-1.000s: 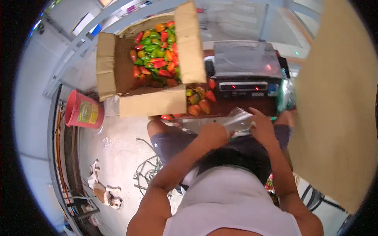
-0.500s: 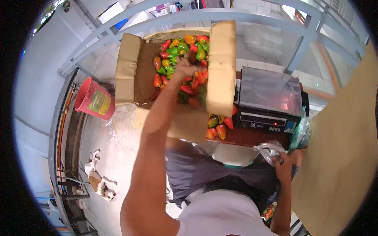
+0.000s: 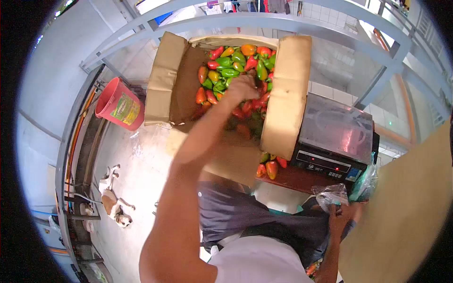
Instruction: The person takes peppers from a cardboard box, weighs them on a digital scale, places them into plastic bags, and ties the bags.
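My left hand (image 3: pixel 243 88) is inside an open cardboard box (image 3: pixel 291 94), over a pile of red, orange and green peppers (image 3: pixel 230 73). Its fingers reach down among the peppers and look dark and smeared, so I cannot tell whether they grip one. Low on the right, near my knee, my right hand (image 3: pixel 339 218) is closed on a clear plastic bag (image 3: pixel 330 195). The bag looks crumpled, with its upper part sticking up past the fingers.
Right of the box stands a digital weighing scale (image 3: pixel 335 129) with red lights. Several loose peppers (image 3: pixel 271 169) lie before it on a red-brown surface. A green plastic bag (image 3: pixel 365 184) hangs beside the scale. A pink bucket (image 3: pixel 120 106) and a lying dog (image 3: pixel 113 203) are at left.
The view has shifted, so the box and scale sit further right and lower. My left hand stays among the peppers. In my right hand, the clear bag now stands up more.
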`<action>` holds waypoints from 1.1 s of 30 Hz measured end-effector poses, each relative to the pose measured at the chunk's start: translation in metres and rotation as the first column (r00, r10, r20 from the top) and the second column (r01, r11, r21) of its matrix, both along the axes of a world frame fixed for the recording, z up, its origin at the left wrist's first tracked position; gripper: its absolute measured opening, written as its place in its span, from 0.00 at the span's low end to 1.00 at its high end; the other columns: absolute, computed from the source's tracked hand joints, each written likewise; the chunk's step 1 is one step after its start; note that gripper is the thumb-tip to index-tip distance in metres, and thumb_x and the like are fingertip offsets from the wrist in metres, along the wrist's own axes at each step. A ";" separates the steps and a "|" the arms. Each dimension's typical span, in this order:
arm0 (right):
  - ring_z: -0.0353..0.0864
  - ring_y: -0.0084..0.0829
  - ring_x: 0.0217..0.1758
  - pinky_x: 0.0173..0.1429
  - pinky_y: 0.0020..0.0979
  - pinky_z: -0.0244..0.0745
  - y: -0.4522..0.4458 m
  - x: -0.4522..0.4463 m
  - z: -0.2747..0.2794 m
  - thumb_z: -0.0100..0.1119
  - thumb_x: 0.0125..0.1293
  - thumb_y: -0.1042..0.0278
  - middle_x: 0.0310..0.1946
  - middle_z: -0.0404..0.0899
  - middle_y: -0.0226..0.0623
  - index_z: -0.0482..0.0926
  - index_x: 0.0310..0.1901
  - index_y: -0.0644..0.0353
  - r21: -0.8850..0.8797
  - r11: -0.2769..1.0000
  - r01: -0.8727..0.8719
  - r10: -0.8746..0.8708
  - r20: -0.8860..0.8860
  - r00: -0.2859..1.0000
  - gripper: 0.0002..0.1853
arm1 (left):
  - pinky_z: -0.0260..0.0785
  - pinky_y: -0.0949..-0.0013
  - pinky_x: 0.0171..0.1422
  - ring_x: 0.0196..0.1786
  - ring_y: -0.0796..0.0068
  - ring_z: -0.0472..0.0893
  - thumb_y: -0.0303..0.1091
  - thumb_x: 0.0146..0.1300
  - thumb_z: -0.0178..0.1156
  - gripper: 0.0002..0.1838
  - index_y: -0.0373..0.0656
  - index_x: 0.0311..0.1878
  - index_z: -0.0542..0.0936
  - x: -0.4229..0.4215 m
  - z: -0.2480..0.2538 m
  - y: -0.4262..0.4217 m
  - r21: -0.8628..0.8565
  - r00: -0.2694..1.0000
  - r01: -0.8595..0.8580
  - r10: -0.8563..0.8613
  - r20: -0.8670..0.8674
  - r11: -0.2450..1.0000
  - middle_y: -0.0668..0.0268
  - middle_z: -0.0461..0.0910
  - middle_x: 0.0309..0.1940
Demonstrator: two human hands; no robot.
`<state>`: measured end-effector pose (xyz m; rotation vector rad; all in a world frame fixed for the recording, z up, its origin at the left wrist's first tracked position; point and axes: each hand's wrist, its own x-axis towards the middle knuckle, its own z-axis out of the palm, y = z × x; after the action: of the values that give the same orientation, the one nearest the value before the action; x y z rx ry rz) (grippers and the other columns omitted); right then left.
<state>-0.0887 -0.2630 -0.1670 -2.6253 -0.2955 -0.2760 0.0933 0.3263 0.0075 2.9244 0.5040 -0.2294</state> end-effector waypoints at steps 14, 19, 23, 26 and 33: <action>0.74 0.47 0.41 0.50 0.43 0.70 0.031 -0.012 0.050 0.65 0.65 0.60 0.47 0.79 0.49 0.79 0.53 0.65 0.194 0.978 0.071 -0.016 -0.271 0.962 0.20 | 0.54 0.50 0.78 0.74 0.41 0.59 0.64 0.49 0.71 0.55 0.54 0.76 0.57 -0.022 -0.009 0.050 0.171 0.963 -0.267 0.267 0.025 0.948 0.49 0.64 0.71; 0.72 0.44 0.38 0.45 0.43 0.67 0.022 -0.007 0.042 0.66 0.64 0.61 0.37 0.76 0.47 0.77 0.42 0.66 0.047 0.998 0.029 -0.022 -0.143 0.989 0.15 | 0.60 0.50 0.75 0.73 0.43 0.63 0.58 0.46 0.74 0.59 0.56 0.79 0.53 -0.024 -0.028 0.066 0.050 0.947 -0.311 0.305 0.102 0.949 0.45 0.62 0.72; 0.71 0.40 0.32 0.37 0.41 0.65 0.029 -0.008 0.041 0.66 0.64 0.63 0.28 0.72 0.45 0.71 0.31 0.66 0.151 0.988 -0.013 0.015 -0.018 1.000 0.16 | 0.78 0.58 0.55 0.62 0.49 0.74 0.61 0.42 0.75 0.67 0.52 0.80 0.45 -0.074 0.024 0.062 -0.692 0.935 -0.346 0.168 -0.313 0.634 0.47 0.64 0.70; 0.73 0.47 0.40 0.45 0.46 0.66 0.036 -0.006 0.046 0.67 0.63 0.63 0.37 0.75 0.51 0.71 0.29 0.66 0.216 0.973 0.077 -0.024 -0.239 0.971 0.17 | 0.74 0.59 0.58 0.61 0.51 0.75 0.59 0.40 0.76 0.68 0.50 0.80 0.44 -0.083 0.014 0.012 -0.459 0.976 -0.216 0.186 -0.109 0.862 0.47 0.65 0.70; 0.74 0.52 0.43 0.50 0.49 0.67 0.031 -0.005 0.040 0.66 0.64 0.64 0.44 0.78 0.56 0.74 0.31 0.67 0.177 0.984 -0.025 0.046 -0.116 0.992 0.15 | 0.61 0.56 0.76 0.74 0.43 0.63 0.49 0.39 0.79 0.64 0.48 0.76 0.49 -0.092 -0.017 0.020 -0.204 0.999 -0.032 0.025 -0.037 0.978 0.35 0.61 0.69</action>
<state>-0.0941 -0.2323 -0.1269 -2.4485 -0.2653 -0.1257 0.0012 0.3463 -0.0097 2.7152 0.4953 -0.3093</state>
